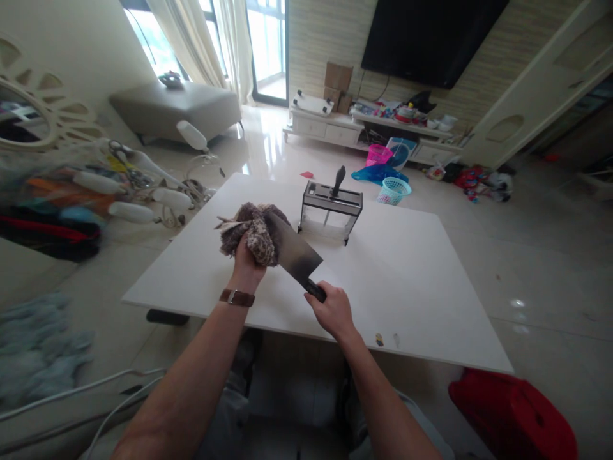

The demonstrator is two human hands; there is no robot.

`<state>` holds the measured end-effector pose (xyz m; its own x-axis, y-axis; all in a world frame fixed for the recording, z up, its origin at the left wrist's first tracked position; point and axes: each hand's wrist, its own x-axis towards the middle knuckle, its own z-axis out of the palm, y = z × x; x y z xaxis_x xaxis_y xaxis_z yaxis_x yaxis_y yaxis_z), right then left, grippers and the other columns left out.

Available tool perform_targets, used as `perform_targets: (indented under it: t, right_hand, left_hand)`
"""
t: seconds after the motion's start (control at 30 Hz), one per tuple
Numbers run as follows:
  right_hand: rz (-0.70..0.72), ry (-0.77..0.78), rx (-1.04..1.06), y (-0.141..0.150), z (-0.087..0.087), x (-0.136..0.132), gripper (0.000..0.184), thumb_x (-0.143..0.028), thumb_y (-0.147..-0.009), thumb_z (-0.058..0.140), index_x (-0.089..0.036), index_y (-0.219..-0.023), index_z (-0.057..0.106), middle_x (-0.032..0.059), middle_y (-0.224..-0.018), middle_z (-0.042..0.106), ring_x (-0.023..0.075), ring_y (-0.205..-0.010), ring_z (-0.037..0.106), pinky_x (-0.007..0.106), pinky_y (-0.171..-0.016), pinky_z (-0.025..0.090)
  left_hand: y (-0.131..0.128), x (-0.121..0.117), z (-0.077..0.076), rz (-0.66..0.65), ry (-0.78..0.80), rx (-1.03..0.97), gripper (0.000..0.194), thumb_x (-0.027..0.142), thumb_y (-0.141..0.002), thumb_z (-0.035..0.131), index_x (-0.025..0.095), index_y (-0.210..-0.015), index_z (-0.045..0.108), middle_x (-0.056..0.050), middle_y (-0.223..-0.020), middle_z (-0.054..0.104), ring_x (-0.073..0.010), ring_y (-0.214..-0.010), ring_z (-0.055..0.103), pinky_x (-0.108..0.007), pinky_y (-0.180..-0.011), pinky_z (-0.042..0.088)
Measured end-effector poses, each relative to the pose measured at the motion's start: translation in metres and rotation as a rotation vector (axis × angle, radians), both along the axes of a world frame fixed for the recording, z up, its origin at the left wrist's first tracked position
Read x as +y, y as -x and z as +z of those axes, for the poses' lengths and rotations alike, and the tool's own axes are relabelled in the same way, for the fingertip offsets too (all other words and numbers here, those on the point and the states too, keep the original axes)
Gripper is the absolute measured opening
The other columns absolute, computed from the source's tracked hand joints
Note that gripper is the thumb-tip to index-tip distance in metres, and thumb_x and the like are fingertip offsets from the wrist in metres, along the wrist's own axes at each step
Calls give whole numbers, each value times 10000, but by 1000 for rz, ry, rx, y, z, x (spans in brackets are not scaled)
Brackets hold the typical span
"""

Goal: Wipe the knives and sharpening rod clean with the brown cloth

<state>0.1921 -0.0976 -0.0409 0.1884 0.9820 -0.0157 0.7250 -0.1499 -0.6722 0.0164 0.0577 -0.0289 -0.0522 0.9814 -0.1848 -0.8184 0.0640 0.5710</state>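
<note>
A cleaver (295,252) with a broad grey blade is held over the table by its black handle, which my right hand (334,311) grips. Bunched in my left hand (246,265) is a fluffy brown-and-white cloth (249,230), wrapped about the far end of the blade, so that end is hidden. On the white table (397,275), just beyond the blade, stands a knife block (330,207) with clear sides and a dark slotted top. One black-handled tool (339,181) sticks up out of a slot.
Two small stickers or marks (379,339) lie near the table's front edge. On the floor past the table are a blue basket (394,190) and a pink basket (378,154). A lamp with several white shades (131,212) stands left; a red object (512,415) sits at lower right.
</note>
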Motion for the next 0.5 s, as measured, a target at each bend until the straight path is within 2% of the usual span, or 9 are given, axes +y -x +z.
perform_targets:
  t: [0.17, 0.37, 0.5]
  right_hand:
    - [-19, -3, 55, 2, -2, 1, 259, -432, -889, 664, -234, -730, 610, -15, -620, 578, 154, -603, 486, 278, -615, 263]
    - [-43, -36, 84, 7, -6, 5, 262, -431, -915, 629, -229, -752, 589, -17, -628, 564, 152, -601, 474, 275, -616, 273]
    - [-59, -34, 99, 7, -7, 5, 247, -428, -920, 615, -224, -781, 614, -10, -635, 586, 158, -602, 495, 275, -608, 281]
  left_hand:
    - [-19, -7, -6, -95, 6, 21, 277, 285, -790, 787, 193, -1045, 731, -54, -1154, 776, -212, -1236, 667, -377, -1146, 503]
    - [-41, -16, -17, -74, 81, 47, 328, 235, -735, 826, 185, -1042, 724, -57, -1094, 787, -215, -1177, 696, -377, -1085, 541]
    - [-54, -29, -18, -60, 145, 72, 340, 217, -673, 855, 162, -979, 719, -55, -999, 793, -232, -1095, 727, -391, -1030, 573]
